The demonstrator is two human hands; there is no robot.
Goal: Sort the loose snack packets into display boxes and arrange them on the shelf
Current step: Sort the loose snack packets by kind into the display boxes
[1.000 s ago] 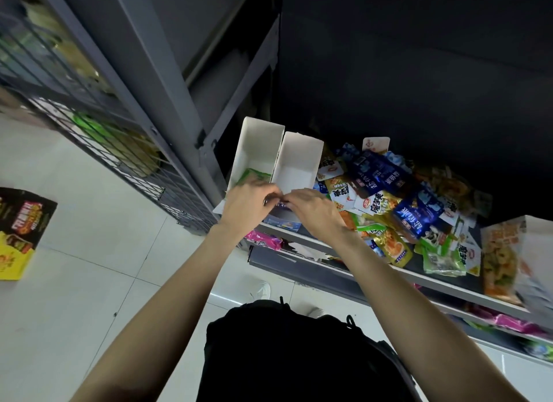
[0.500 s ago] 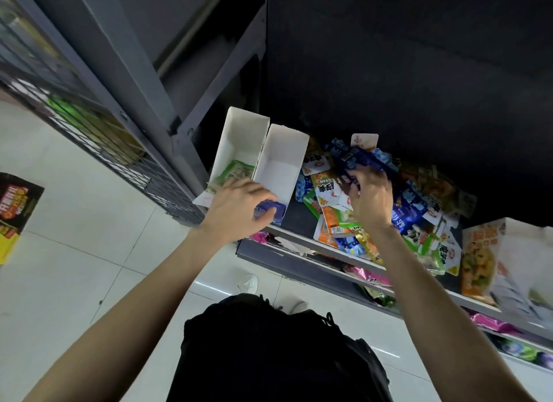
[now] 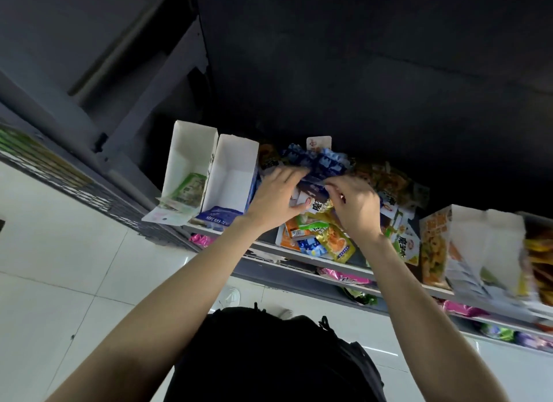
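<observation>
Two white display boxes stand side by side at the shelf's left end. The left box (image 3: 191, 150) holds green packets (image 3: 188, 189). A blue packet (image 3: 220, 214) lies in the front of the right box (image 3: 236, 168). Just right of them lies a heap of loose snack packets (image 3: 335, 240) in blue, yellow, orange and green. My left hand (image 3: 278, 195) rests on the heap with fingers stretched toward the blue packets (image 3: 317, 162). My right hand (image 3: 356, 210) sits beside it, its curled fingers pinching a dark blue packet (image 3: 314, 187).
An orange-printed display box (image 3: 434, 243) and a white box (image 3: 490, 243) stand further right on the shelf (image 3: 263, 247). Pink packets (image 3: 344, 277) lie on the lower shelf. A grey upright and a wire rack (image 3: 59, 168) stand at left, over a white tiled floor (image 3: 59, 282).
My left hand left the right display box and moved right onto the heap. My right hand shifted slightly and closed on a dark blue packet. The camera tilted up.
</observation>
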